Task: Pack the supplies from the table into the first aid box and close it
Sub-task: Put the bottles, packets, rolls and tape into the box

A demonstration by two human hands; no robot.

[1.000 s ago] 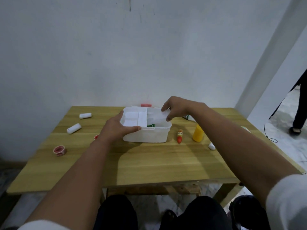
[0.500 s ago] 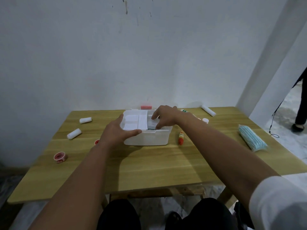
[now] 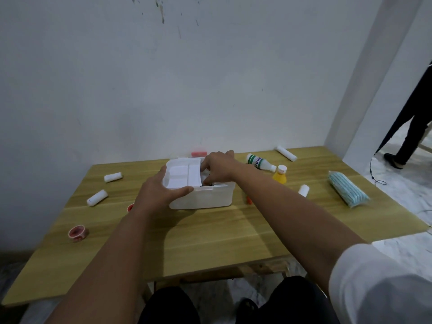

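The white first aid box (image 3: 205,198) stands open at the back middle of the wooden table (image 3: 210,244), with a white divided tray (image 3: 183,175) in its left half. My left hand (image 3: 160,191) grips the box's front left rim, thumb over the tray's edge. My right hand (image 3: 218,169) reaches down into the right half, fingers curled on a white packet (image 3: 204,178) that is mostly hidden. Loose supplies lie around: several white bandage rolls (image 3: 113,177), a green-labelled white bottle (image 3: 259,162), a yellow bottle (image 3: 279,176) and a pack of blue masks (image 3: 348,192).
Two red tape rolls (image 3: 77,233) (image 3: 130,208) lie left of the box. A small orange tube (image 3: 249,200) shows beside my right forearm. A red object (image 3: 199,153) sits behind the box by the wall. A person (image 3: 411,122) stands at the far right.
My right hand has lowered the white packet from above the box down into its right half. My left hand has stayed on the box. The view has shifted right.
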